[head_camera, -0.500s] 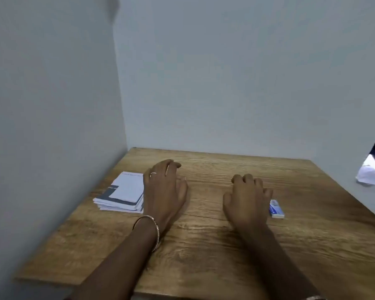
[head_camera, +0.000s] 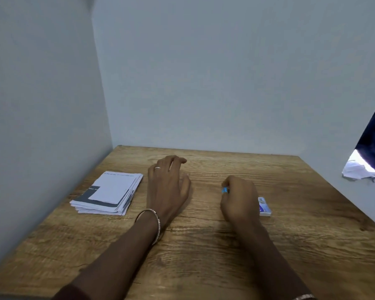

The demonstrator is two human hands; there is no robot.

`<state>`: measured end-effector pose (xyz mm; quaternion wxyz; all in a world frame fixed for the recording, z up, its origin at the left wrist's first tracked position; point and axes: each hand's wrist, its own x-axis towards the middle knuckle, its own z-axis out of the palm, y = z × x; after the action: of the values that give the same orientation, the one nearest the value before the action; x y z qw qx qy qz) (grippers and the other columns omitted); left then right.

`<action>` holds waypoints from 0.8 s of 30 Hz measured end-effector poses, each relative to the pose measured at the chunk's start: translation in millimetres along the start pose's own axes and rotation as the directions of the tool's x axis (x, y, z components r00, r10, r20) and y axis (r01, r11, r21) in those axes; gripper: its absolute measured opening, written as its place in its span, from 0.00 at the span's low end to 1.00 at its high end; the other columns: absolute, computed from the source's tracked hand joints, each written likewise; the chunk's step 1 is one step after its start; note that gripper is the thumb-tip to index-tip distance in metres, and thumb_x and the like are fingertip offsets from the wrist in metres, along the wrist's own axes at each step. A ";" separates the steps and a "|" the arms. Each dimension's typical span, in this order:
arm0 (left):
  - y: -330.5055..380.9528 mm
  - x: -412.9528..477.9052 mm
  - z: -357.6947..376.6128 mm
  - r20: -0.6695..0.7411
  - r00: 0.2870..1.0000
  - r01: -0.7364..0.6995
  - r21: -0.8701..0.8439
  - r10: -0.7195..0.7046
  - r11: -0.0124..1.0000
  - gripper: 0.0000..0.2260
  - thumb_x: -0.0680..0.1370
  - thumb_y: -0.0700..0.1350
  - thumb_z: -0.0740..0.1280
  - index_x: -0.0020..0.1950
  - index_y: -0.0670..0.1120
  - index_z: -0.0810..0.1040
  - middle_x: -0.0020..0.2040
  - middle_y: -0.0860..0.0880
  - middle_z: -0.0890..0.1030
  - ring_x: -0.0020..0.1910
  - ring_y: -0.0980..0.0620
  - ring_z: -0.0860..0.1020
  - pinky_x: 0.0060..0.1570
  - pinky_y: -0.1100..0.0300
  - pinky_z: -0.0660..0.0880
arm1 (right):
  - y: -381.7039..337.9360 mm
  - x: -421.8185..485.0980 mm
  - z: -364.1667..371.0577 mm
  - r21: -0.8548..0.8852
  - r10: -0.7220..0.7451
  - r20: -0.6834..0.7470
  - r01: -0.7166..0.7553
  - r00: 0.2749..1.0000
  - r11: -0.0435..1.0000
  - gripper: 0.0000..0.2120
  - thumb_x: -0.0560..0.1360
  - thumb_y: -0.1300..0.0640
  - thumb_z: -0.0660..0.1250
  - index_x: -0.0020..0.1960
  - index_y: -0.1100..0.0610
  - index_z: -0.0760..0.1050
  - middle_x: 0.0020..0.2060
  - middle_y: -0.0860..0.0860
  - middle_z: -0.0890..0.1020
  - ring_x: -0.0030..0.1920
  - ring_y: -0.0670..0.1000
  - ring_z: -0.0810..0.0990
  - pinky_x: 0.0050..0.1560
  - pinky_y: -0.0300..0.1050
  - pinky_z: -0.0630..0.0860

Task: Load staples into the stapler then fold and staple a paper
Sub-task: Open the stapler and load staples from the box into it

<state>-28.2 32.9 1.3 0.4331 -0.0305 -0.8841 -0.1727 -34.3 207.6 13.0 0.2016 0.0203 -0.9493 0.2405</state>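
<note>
– Where's the small blue plastic stapler (head_camera: 225, 190)?

– Curled inside the right hand (head_camera: 239, 197), only its tip showing, at three o'clock on the wooden table (head_camera: 204, 245). The small blue-and-white staple box (head_camera: 264, 207) lies just beyond.

– And the left hand (head_camera: 168, 187)?

– Loose, flat, grasping nothing, beside the stack of white papers (head_camera: 108, 192) at nine. Lift the stapler clear, then open it.

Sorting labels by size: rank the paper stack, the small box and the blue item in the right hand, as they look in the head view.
1. Paper stack, clearly largest.
2. Small box, partly hidden by the right hand.
3. Blue item: only a sliver shows, so its true size is unsure.
</note>
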 end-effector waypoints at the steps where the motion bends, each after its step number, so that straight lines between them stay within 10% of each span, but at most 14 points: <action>1: 2.7 2.0 2.3 0.007 1.000 0.017 -0.039 -0.017 0.999 0.14 0.74 0.47 0.68 0.60 0.48 0.78 0.58 0.50 0.80 0.57 0.48 0.77 0.57 0.50 0.69 | -1.6 3.0 -0.9 0.084 -0.016 -0.023 0.018 1.000 0.996 0.11 0.76 0.66 0.66 0.55 0.57 0.82 0.50 0.51 0.85 0.57 0.54 0.79 0.51 0.44 0.73; 5: 17.1 15.2 14.0 0.151 0.963 0.268 -0.409 -0.225 0.873 0.14 0.74 0.46 0.70 0.60 0.48 0.78 0.52 0.51 0.83 0.52 0.53 0.79 0.52 0.54 0.75 | -16.0 24.1 -12.1 0.464 -0.073 -0.052 0.088 0.996 0.882 0.12 0.73 0.67 0.70 0.53 0.56 0.84 0.45 0.47 0.85 0.45 0.44 0.80 0.44 0.28 0.71; 9: 31.1 28.7 30.7 0.490 0.760 0.631 -0.712 -0.426 0.307 0.08 0.76 0.47 0.69 0.52 0.46 0.82 0.46 0.44 0.86 0.44 0.46 0.85 0.44 0.50 0.81 | -21.8 51.1 -10.3 0.806 -0.129 0.085 0.008 0.988 0.592 0.11 0.72 0.65 0.74 0.52 0.53 0.84 0.45 0.51 0.85 0.48 0.50 0.83 0.53 0.45 0.82; 13: 28.5 33.7 36.0 0.663 0.662 0.716 -0.697 -0.349 0.034 0.13 0.83 0.47 0.63 0.53 0.39 0.82 0.41 0.42 0.84 0.34 0.48 0.82 0.33 0.57 0.79 | -20.6 65.9 6.3 0.944 -0.172 0.180 -0.121 0.968 0.308 0.16 0.74 0.72 0.69 0.53 0.53 0.83 0.45 0.54 0.86 0.47 0.52 0.82 0.50 0.48 0.81; 17: 21.9 31.4 42.2 0.685 0.669 0.707 -0.706 -0.288 -0.038 0.11 0.82 0.46 0.65 0.53 0.39 0.80 0.39 0.42 0.82 0.33 0.48 0.81 0.33 0.57 0.80 | -12.5 70.9 25.3 0.968 -0.201 0.226 -0.197 0.953 0.152 0.15 0.76 0.72 0.68 0.53 0.55 0.83 0.43 0.54 0.86 0.47 0.60 0.76 0.48 0.48 0.79; 24: 21.2 25.0 48.3 0.651 0.687 0.684 -0.730 -0.322 -0.016 0.13 0.81 0.43 0.68 0.55 0.31 0.81 0.43 0.40 0.85 0.35 0.50 0.84 0.33 0.60 0.80 | -8.0 71.0 33.3 0.964 -0.158 0.189 -0.153 0.969 0.218 0.10 0.76 0.68 0.70 0.55 0.59 0.82 0.47 0.55 0.85 0.43 0.50 0.84 0.43 0.44 0.81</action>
<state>-75.9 66.4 -0.6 0.0842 0.0132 -0.5759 -0.8130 -110.8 189.2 17.8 0.0250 0.1732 -0.6058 0.7761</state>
